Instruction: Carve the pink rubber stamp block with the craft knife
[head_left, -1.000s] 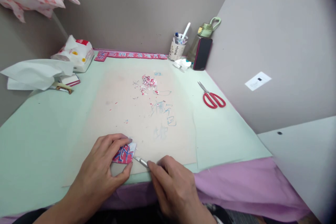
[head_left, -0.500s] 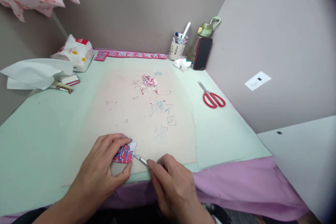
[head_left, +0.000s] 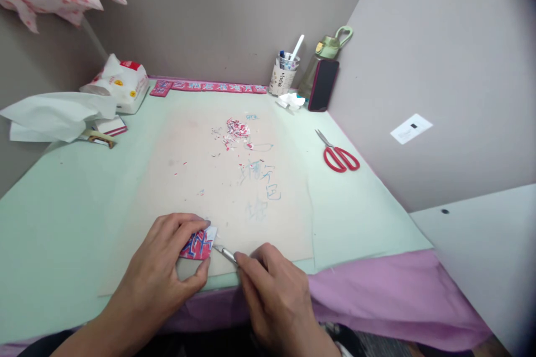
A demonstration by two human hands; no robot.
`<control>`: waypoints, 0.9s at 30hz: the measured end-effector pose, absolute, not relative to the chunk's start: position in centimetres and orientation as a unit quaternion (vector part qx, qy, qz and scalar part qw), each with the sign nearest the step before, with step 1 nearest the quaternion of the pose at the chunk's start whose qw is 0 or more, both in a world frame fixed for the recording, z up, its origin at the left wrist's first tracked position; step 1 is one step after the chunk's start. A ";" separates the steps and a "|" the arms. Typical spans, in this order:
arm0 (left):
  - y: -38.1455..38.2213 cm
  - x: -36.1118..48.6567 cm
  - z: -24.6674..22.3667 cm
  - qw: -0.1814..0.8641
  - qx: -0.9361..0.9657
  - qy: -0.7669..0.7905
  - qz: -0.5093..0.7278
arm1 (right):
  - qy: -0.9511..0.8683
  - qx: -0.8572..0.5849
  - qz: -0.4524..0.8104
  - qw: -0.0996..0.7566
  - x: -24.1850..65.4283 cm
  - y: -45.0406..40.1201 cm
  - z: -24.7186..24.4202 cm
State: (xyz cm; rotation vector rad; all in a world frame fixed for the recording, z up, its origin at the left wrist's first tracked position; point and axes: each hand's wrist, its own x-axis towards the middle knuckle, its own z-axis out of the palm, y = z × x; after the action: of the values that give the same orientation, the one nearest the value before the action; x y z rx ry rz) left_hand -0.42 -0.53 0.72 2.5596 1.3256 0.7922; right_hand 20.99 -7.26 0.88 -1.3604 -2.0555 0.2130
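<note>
Near the front edge of the table, my left hand grips a small flat block between thumb and fingers. The block's face is red with blue character lines, and a pale patch shows at its right corner. My right hand is closed round a silver craft knife, held like a pen. The blade tip points left at the block's right edge; whether it touches is too fine to tell. Under both lies a beige board with faint blue characters drawn on it.
Red and white shavings lie on the board. Red-handled scissors rest at right. Behind stand a pen cup, a phone against a green bottle, and a row of carved red blocks. Tissues sit at left.
Almost nothing differs. The knife and my right hand have shifted very slightly, while my left hand keeps its hold on the block.
</note>
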 end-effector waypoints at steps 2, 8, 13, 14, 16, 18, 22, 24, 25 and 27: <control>-0.5 -0.4 0.8 0.073 0.854 0.441 0.265 | -0.784 -0.520 0.079 0.329 21.0 -7.3 0.9; -0.5 -0.4 0.8 0.072 0.852 0.443 0.270 | -0.781 -0.524 0.075 0.330 20.9 -7.3 0.8; -0.5 -0.5 0.5 0.082 0.847 0.447 0.277 | -0.780 -0.526 0.074 0.329 20.8 -7.3 0.8; -0.5 -0.5 0.5 0.084 0.845 0.448 0.279 | -0.780 -0.528 0.075 0.328 20.8 -7.3 0.8; -0.6 -0.5 0.6 0.088 0.842 0.453 0.280 | -0.779 -0.530 0.076 0.327 20.7 -7.2 0.8; -0.5 -0.4 0.7 0.089 0.842 0.453 0.279 | -0.778 -0.531 0.076 0.327 20.7 -7.2 0.9; -0.5 -0.4 0.9 0.084 0.850 0.440 0.277 | -0.776 -0.533 0.081 0.327 20.7 -7.2 0.9; -0.5 -0.4 0.8 0.087 0.848 0.444 0.276 | -0.775 -0.534 0.082 0.328 20.7 -7.2 0.8; -0.6 -0.4 0.8 0.089 0.846 0.447 0.276 | -0.775 -0.534 0.081 0.328 20.7 -7.2 0.8; -0.6 -0.4 0.7 0.093 0.845 0.449 0.276 | -0.775 -0.537 0.078 0.324 20.6 -7.2 0.8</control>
State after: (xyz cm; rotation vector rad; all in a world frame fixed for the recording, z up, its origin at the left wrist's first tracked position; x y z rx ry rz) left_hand -0.39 -0.61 0.73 2.5077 1.3344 0.8182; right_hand 20.65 -7.19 0.79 -1.4092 -2.0322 0.2039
